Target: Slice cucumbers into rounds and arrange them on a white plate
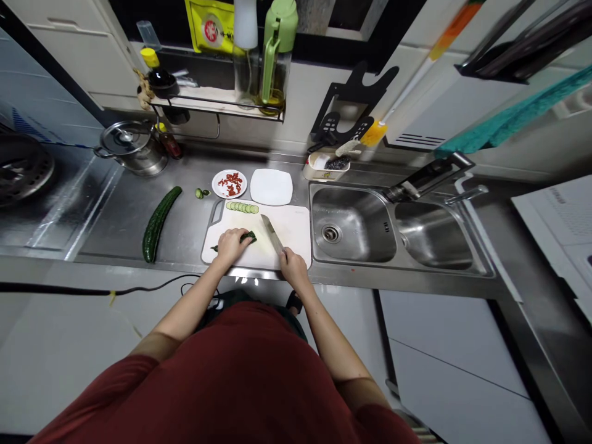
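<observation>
My left hand [230,245] is closed over a dark green cucumber piece [249,236] on the white cutting board [296,237]. Part of the cucumber is hidden under the fingers; a thin green tip shows on the hand's other side. My right hand [293,266] grips a kitchen knife [271,233] by its handle. The blade points away from me, over the board and to the right of the cucumber, apart from it. Along the board's far left edge lies a row of overlapping cucumber slices [242,208].
Behind the board are a plate of chopped red pieces [232,183] and a white plate [271,187]. Left lie cucumber ends [199,193] and a whole cucumber [160,225]; a lidded pot [131,148] stands farther back. A double sink [354,231] adjoins on the right.
</observation>
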`<control>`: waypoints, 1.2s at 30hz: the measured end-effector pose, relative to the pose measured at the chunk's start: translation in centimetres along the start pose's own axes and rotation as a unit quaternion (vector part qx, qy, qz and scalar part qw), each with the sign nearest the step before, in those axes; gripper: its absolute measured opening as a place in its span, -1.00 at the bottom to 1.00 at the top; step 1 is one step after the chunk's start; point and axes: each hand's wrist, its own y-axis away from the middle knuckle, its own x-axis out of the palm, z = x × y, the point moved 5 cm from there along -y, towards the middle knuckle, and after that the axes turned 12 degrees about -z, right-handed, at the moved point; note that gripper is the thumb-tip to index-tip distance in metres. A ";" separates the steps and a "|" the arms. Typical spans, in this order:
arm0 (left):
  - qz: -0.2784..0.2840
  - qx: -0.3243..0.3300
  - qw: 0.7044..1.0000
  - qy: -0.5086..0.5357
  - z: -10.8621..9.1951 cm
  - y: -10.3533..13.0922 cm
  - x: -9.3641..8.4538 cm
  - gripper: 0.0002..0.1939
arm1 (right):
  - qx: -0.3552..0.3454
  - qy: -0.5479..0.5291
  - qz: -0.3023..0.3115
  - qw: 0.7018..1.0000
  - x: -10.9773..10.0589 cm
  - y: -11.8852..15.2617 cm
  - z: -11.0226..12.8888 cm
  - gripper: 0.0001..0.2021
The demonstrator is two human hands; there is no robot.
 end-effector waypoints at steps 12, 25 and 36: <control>-0.003 0.032 0.999 0.041 -0.5 1.0 0.6 -0.65 | -0.065 0.044 0.057 0.995 0.1 0.0 3.9 -0.69; -0.019 0.046 0.998 0.029 -0.5 1.1 1.1 -0.68 | -0.063 0.043 0.067 0.995 0.5 0.1 4.7 -0.71; -0.007 0.042 0.999 0.001 -0.7 1.2 1.3 -0.67 | -0.067 0.052 0.084 0.993 0.6 0.2 4.8 -0.75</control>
